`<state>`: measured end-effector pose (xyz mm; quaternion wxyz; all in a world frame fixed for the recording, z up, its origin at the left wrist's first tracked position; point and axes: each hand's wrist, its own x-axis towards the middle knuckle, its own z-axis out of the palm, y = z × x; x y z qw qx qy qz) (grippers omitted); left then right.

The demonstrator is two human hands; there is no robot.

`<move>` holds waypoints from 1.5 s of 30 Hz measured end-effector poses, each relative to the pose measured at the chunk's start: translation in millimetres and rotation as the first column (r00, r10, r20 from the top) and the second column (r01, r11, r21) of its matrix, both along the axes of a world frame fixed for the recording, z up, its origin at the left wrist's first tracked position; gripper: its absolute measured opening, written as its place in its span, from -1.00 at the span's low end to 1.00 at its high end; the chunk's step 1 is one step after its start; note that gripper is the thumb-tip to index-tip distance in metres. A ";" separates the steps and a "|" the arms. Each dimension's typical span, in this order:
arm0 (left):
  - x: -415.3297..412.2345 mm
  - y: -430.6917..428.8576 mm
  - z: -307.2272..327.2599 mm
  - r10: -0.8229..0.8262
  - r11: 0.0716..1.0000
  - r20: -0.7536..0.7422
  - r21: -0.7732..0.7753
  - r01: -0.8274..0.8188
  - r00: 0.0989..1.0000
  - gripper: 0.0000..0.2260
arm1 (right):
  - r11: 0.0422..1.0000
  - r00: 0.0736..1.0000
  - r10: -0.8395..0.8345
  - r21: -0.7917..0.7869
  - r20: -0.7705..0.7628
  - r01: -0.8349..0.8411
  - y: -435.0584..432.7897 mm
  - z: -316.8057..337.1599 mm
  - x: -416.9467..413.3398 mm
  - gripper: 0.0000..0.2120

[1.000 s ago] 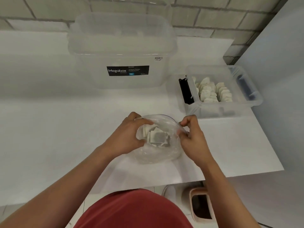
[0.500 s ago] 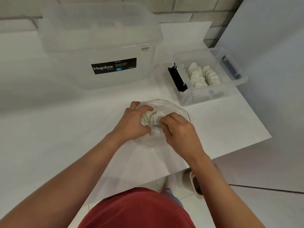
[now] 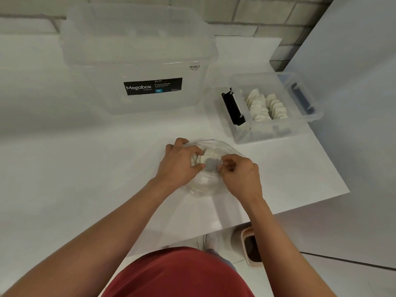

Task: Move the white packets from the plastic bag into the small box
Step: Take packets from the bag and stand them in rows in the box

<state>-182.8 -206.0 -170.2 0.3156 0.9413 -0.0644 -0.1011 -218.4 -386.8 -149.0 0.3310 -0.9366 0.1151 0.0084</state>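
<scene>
My packets [image 3: 209,159] are white, one greyish, in a clear bag [image 3: 205,185]. The worktop [image 3: 85,168] is white; the big clear tub [image 3: 137,50] upper left carries a black label [image 3: 153,86].

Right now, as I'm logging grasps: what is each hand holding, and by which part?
The left hand grips the bunch of white packets by its left end; the right hand pinches the bunch's right edge.

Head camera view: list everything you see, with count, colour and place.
table: one, white, left and centre.
large box: one, clear, black label, back of table.
small box: one, clear, dark clips, right of table.
boxed packets: many, white, standing in rows inside small box.
plastic bag: one, clear, on table beneath the hands.
held packets: several, white, above the bag.
bin: one, pinkish, on floor.
left hand: grips held packets.
right hand: pinches held packets.
</scene>
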 end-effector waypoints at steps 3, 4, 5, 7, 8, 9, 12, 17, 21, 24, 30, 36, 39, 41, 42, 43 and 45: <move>-5.0 -3.4 3.1 0.035 0.999 -0.018 0.017 -0.035 0.999 -0.63 | 0.996 0.999 0.032 0.077 0.024 -0.034 -3.7 3.6 -1.5 -0.78; -5.8 -4.4 4.4 0.031 0.999 -0.032 0.016 -0.031 0.999 -0.60 | 0.995 0.997 0.062 0.074 0.056 -0.066 -4.3 6.6 -1.5 -0.77; -5.4 -4.3 4.4 0.021 1.000 -0.061 0.011 -0.020 0.998 -0.54 | 0.992 0.988 0.109 0.051 0.106 -0.115 -5.6 10.0 -0.8 -0.77; -2.9 -3.1 4.1 -0.019 0.999 -0.099 0.027 0.022 0.995 -0.35 | 0.965 0.938 0.261 -0.073 0.230 -0.251 -9.4 19.5 2.6 -0.75; -0.8 -2.7 1.7 -0.040 0.998 -0.103 0.049 0.045 0.994 -0.27 | 0.934 0.896 0.352 -0.158 0.272 -0.319 -11.3 25.0 5.3 -0.74; 1.3 -2.5 -1.1 -0.047 0.996 -0.108 0.074 0.055 0.993 -0.21 | 0.895 0.854 0.435 -0.235 0.286 -0.378 -13.0 30.5 8.6 -0.73; 4.0 -6.4 -6.7 -0.043 0.988 -0.109 0.141 0.058 0.993 -0.22 | 0.779 0.797 0.582 -0.392 0.163 -0.489 -14.8 38.9 21.7 -0.67; 1.2 -18.0 -7.0 -0.001 0.985 -0.072 0.171 0.013 0.997 -0.25 | 0.747 0.773 0.626 -0.368 0.108 -0.553 -19.0 33.5 32.1 -0.70; 0.2 -22.2 -11.0 0.013 0.975 -0.046 0.222 -0.003 0.999 -0.24 | 0.737 0.752 0.653 -0.300 0.087 -0.605 -28.9 33.5 35.2 -0.70; -2.5 -22.7 -12.9 0.018 0.972 -0.011 0.234 -0.015 1.000 -0.22 | 0.746 0.756 0.649 -0.264 0.088 -0.611 -36.4 46.1 32.8 -0.73; -12.7 -22.6 -2.2 0.018 0.988 0.016 0.156 -0.020 1.000 -0.28 | 0.841 0.787 0.541 -0.170 0.297 -0.514 -85.2 112.9 47.6 -0.88; -10.9 -20.9 -13.3 0.079 0.983 -0.007 0.165 -0.077 0.997 -0.21 | 0.905 0.821 0.413 -0.276 0.394 -0.324 -149.7 158.3 118.0 -0.91; -7.9 -20.7 -19.6 0.093 0.979 -0.009 0.185 -0.090 0.996 -0.20 | 0.885 0.858 0.392 -0.392 0.331 -0.253 -172.7 151.3 165.2 -0.89; -7.1 -20.6 -17.4 0.094 0.981 -0.014 0.170 -0.090 0.995 -0.22 | 0.853 0.882 0.400 -0.454 0.249 -0.259 -179.1 142.1 189.6 -0.86; -6.9 -20.8 -15.2 0.081 0.982 -0.016 0.170 -0.077 0.997 -0.23 | 0.836 0.888 0.413 -0.471 0.202 -0.282 -179.7 136.9 198.8 -0.84; -6.7 -21.7 -12.7 0.063 0.983 -0.013 0.171 -0.060 0.998 -0.24 | 0.816 0.889 0.431 -0.485 0.152 -0.313 -179.2 131.1 206.6 -0.83; -5.3 -23.5 -6.1 0.042 0.984 -0.002 0.175 -0.041 0.999 -0.27 | 0.770 0.881 0.471 -0.513 0.054 -0.380 -176.4 118.2 218.9 -0.82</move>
